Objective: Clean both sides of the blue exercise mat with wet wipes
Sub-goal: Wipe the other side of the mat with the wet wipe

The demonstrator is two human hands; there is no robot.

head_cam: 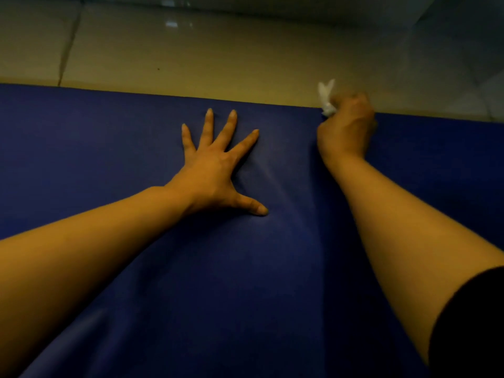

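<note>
Blue exercise mat [245, 282] filled the lower two-thirds of the frame, lying flat on the tiled floor [191, 55]. Surface was dark navy, smooth, slightly glossy, with a soft crease running diagonally from centre down toward lower centre. Far edge ran across the frame from mid left to right, just under the floor tiles. No logo, label or writing readable on the mat.

Left hand [215, 170], centre of frame, was flat on the mat, palm down, fingers and thumb spread wide, pressing the surface.

Right hand [347, 126], upper right, was at the mat's far edge, fingers curled into a fist around a crumpled white wet wipe [327, 98]; part of the wipe stuck out above the knuckles. Hand and wipe were motion-blurred, so the exact contact point with the mat was unclear.

Dark sleeve [471, 323] showed at lower right. Lighting was dim and yellowish.
</note>
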